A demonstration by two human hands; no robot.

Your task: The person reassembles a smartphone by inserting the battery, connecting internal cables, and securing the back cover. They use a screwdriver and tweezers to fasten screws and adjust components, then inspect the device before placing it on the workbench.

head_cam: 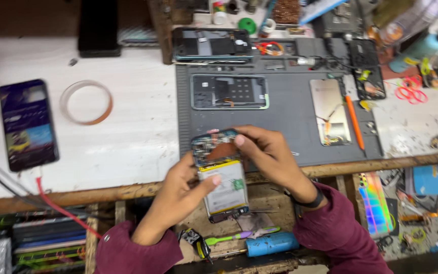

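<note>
Your left hand point(181, 190) and right hand point(267, 155) both grip the opened phone point(219, 175), at 6 o'clock of the grey mat point(290, 109).

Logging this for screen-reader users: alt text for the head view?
Two hands, left hand and right hand, hold an opened phone with its battery exposed above a grey repair mat. A lit phone lies at left by a tape ring.

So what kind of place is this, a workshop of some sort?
Most likely a phone repair bench: both hands hold an opened phone, more stripped phones lie on a grey work mat, and a screwdriver lies below.
</note>
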